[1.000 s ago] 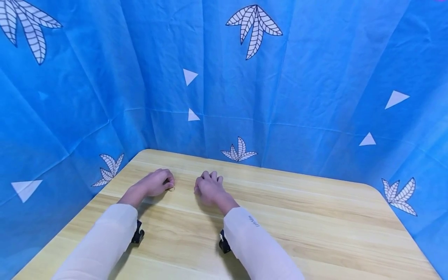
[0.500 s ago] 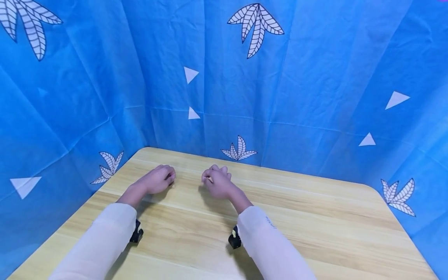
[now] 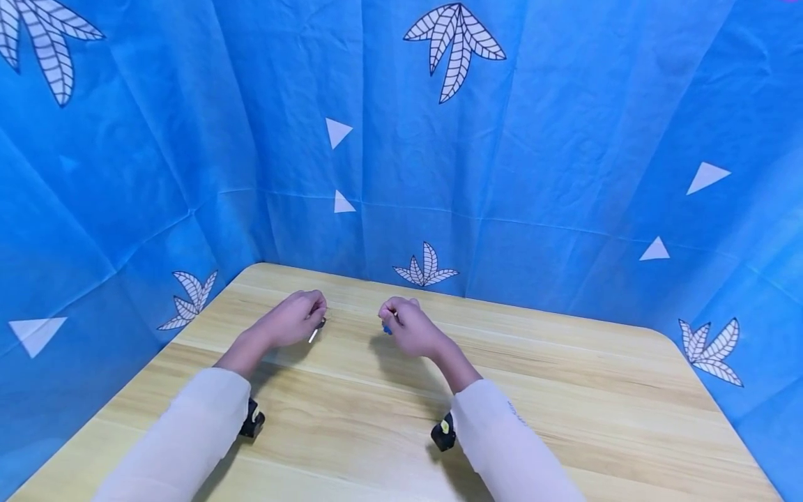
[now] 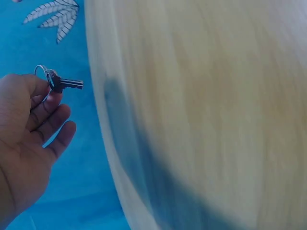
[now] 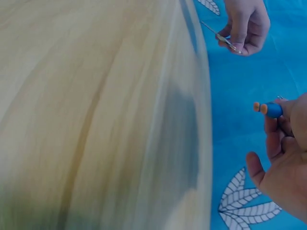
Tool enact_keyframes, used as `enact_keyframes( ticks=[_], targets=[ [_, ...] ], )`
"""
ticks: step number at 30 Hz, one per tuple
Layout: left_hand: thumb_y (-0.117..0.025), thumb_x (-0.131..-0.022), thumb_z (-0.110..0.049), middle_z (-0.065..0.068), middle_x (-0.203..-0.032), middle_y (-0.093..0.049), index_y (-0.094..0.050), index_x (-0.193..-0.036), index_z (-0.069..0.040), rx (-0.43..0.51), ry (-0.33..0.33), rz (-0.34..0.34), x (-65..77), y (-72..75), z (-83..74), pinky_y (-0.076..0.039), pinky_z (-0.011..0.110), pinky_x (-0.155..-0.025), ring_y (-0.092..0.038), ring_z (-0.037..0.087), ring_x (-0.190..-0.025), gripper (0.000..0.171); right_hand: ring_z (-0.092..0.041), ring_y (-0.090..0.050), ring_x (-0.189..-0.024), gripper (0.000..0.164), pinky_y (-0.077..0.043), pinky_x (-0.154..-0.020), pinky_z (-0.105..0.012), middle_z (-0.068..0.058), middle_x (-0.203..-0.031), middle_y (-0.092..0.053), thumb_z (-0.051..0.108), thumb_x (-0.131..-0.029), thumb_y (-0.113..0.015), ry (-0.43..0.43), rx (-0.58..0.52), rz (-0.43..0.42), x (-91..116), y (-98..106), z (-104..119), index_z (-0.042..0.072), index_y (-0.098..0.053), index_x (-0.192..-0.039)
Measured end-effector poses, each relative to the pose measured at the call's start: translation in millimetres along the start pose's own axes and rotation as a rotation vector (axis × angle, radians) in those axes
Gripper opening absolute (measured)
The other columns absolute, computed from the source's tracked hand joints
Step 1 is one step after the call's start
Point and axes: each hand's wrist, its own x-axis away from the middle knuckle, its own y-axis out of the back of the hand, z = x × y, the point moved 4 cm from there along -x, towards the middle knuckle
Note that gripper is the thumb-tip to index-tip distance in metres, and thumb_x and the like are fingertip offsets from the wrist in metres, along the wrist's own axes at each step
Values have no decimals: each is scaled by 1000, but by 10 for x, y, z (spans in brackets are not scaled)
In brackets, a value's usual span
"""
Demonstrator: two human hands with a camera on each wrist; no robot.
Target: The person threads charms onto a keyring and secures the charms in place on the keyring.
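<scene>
In the head view my left hand (image 3: 291,321) is held above the far left part of the wooden table (image 3: 351,432). Its thumb and index finger pinch a key (image 4: 60,83) by the dark head, the silver blade pointing away from the hand. A metal split ring (image 4: 40,70) hangs at that head. To its right, a short gap away, my right hand (image 3: 414,329) pinches a small blue trinket with orange ends (image 5: 272,109). A tiny metal bit shows beside the trinket; the rest of it is hidden by the fingers.
Blue cloth (image 3: 552,139) with leaf and triangle prints hangs behind the table and along its left side. A small black camera (image 3: 253,420) sits under the left wrist, and another black camera (image 3: 443,434) under the right.
My right hand has moved right and its blue trinket has come into sight. The left hand has shifted slightly right and up, and the key's blade now shows below its fingers.
</scene>
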Motion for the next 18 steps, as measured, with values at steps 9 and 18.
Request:
enact_keyframes(
  ticks=[9, 18],
  targets=[
    [-63, -102, -13, -3, -90, -66, -70, -98, -9, 106, -64, -64, -100, 0, -377, -52, 40, -84, -60, 19, -92, 9, -18, -48, -79, 20, -35, -94, -41, -1, -77, -53, 11, -109, -48, 70, 0, -65, 179, 253, 37, 3, -59, -95],
    [-67, -101, -16, -3, -86, -69, -74, -97, -10, 365, -123, -129, -241, -74, -869, -56, 31, -76, -62, 13, -81, 10, -18, -52, -88, 15, -38, -87, -37, 2, -84, -57, 11, -107, -53, 133, 48, -188, 412, 470, 121, 6, -60, -96]
  ],
)
